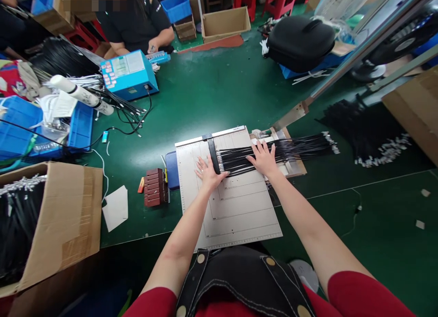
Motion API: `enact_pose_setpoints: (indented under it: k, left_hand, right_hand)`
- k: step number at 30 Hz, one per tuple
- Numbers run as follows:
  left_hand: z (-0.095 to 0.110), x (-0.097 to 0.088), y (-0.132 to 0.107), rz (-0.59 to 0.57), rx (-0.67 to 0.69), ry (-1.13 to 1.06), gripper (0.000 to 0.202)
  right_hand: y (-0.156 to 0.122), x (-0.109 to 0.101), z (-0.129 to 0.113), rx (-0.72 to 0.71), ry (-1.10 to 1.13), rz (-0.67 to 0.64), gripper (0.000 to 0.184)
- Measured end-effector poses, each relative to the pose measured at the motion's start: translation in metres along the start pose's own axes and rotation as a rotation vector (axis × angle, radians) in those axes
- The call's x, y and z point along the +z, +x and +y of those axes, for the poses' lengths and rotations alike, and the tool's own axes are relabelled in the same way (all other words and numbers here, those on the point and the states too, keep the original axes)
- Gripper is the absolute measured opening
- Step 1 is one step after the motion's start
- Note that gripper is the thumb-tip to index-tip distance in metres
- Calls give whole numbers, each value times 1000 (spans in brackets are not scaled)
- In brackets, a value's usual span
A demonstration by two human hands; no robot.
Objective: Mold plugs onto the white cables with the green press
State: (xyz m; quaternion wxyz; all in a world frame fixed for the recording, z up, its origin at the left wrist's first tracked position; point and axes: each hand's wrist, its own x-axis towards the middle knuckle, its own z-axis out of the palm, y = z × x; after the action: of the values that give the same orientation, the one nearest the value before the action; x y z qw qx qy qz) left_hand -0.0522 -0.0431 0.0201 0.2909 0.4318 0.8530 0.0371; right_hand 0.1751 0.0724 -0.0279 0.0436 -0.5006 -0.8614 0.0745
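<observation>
A row of thin black cables (290,149) with white tips lies flat across a white cutting board (236,207) on the green table. My left hand (208,172) rests open on the board at the cables' left ends, beside a black stop bar (214,155). My right hand (263,158) lies flat on the cables with fingers spread, pressing them down.
A brown block (154,187) and white paper (116,206) lie left of the board. A cardboard box of cables (44,216) stands at near left. A blue machine (130,74) and a seated person (137,23) are at the back. More cable bundles (369,134) lie right.
</observation>
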Motion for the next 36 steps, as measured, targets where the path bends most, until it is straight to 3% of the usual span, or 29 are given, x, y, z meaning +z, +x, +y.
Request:
enact_pose_setpoints:
  k: [7, 11, 14, 20, 24, 29, 36]
  left_hand:
    - [-6, -6, 4, -68, -60, -13, 114]
    - [-6, 1, -2, -39, -12, 3, 124]
    - [-7, 3, -5, -12, -1, 14, 119]
    - [15, 2, 3, 39, 238, 91, 106]
    - [34, 5, 17, 128, 260, 127, 85]
    - [37, 17, 18, 91, 469, 259, 89]
    - [34, 27, 16, 156, 449, 356, 86]
  right_hand:
    - [0, 1, 1, -5, 2, 2, 65]
    - [0, 2, 1, -5, 3, 5, 65]
    - [-1, 0, 0, -3, 2, 2, 64]
    - [-1, -2, -4, 4, 13, 22, 64]
    - [0, 0, -5, 3, 29, 32, 64]
    - [-1, -1, -7, 15, 45, 61, 63]
    - [8, -11, -23, 86, 83, 60, 61]
